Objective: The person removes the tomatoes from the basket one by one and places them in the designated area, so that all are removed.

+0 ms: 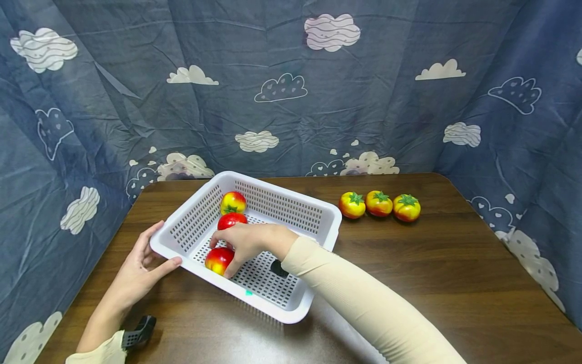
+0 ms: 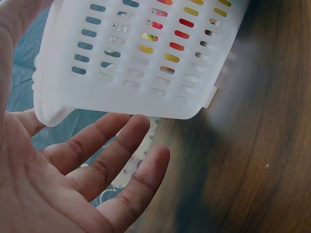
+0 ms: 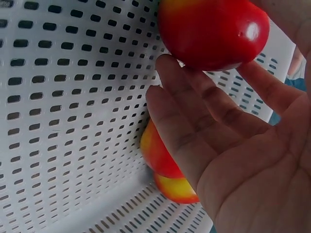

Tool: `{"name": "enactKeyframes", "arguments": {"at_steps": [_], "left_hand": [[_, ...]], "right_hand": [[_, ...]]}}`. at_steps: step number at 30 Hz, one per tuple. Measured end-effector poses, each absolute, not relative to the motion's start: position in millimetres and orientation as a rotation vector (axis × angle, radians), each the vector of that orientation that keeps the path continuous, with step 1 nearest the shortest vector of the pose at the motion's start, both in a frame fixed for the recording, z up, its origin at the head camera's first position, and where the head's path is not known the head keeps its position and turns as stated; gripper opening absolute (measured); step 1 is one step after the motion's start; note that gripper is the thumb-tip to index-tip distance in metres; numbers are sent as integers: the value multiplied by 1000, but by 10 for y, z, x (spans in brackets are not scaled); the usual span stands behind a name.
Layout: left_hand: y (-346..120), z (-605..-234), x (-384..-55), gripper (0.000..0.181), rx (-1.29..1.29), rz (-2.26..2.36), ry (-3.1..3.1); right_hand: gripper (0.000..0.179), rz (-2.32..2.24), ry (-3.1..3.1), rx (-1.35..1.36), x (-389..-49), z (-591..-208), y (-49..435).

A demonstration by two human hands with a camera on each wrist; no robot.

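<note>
A white perforated plastic basket (image 1: pixel 291 316) stands at an angle on the table. My left hand (image 1: pixel 138 273) holds its left corner, thumb on the rim; in the left wrist view several fingers (image 2: pixel 104 167) spread below the basket's wall. Inside the basket, my right hand (image 1: pixel 247 242) grips a red-and-yellow tomato (image 1: pixel 218 260) between thumb and fingers. The right wrist view shows this tomato (image 3: pixel 214 34) against the fingertips. Behind it in the basket lie a redder tomato (image 1: pixel 231 220), partly covered by the hand, and one with green leaves (image 1: pixel 233 202).
To the right of the basket, three yellow-red tomatoes with green leaves (image 1: pixel 352 205) (image 1: pixel 379 203) (image 1: pixel 406 208) sit in a row on the brown wooden table (image 1: pixel 436 273). A blue cloud-patterned curtain (image 1: pixel 282 121) hangs behind and at both sides.
</note>
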State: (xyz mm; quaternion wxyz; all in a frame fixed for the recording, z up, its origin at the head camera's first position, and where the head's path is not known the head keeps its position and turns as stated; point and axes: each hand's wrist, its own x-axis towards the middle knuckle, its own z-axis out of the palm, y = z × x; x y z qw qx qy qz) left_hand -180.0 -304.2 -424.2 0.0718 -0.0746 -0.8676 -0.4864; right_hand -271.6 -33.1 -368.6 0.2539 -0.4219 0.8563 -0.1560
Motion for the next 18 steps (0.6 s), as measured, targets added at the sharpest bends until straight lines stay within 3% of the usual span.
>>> {"name": "enactKeyframes", "arguments": {"at_steps": [18], "left_hand": [[-3039, -4231, -1801, 97, -214, -1427, -2632]], "right_hand": [[61, -449, 2332, -1113, -2726, -3673, -281]]}}
